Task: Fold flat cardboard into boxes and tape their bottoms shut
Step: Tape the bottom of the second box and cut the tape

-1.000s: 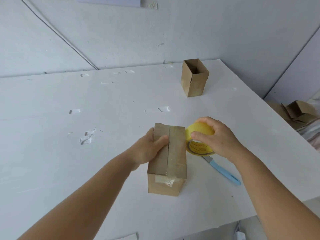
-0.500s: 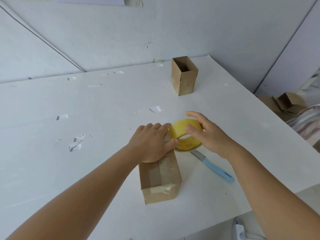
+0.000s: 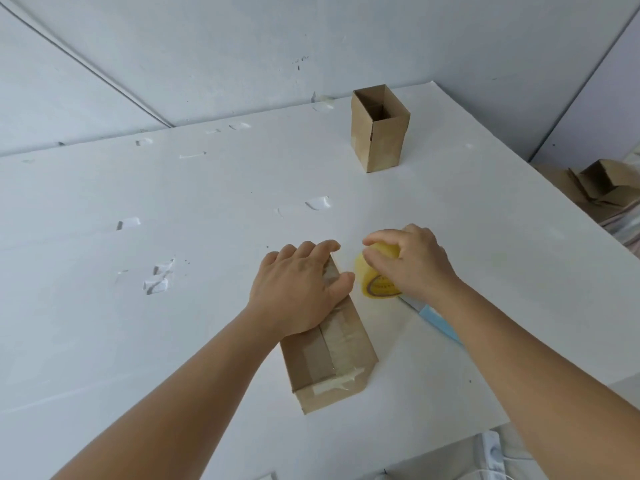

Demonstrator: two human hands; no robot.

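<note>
A brown box (image 3: pixel 329 348) lies on the white table (image 3: pixel 104 306), close to the near edge, with its bottom turned up. A strip of clear tape (image 3: pixel 341 336) runs along the crack where the two flaps meet, and one end folds down over the side near the person.

The left hand (image 3: pixel 296 292) lies flat on the far part of the box. Its fingers are spread out and pressing down, not wrapped around anything. The right hand (image 3: pixel 414 263) is curled around a yellow roll of tape (image 3: pixel 379 271) just past the far corner of the box. It looks like the tape is being pulled down over the far end, but the bit between roll and box is too hard to see.

Things could go wrong here. If the left hand lets up, the pull from the roll may slide or tip the box, and the tape would land crooked. If the roll is pulled sideways, the tape may wrinkle or stick to itself. A knife with a blue handle (image 3: pixel 440 323) lies under the right wrist, so the arm could bump it. A loose end may peel up later if nobody rubs it down.

Another box (image 3: pixel 379 131) stands open far back on the table
</note>
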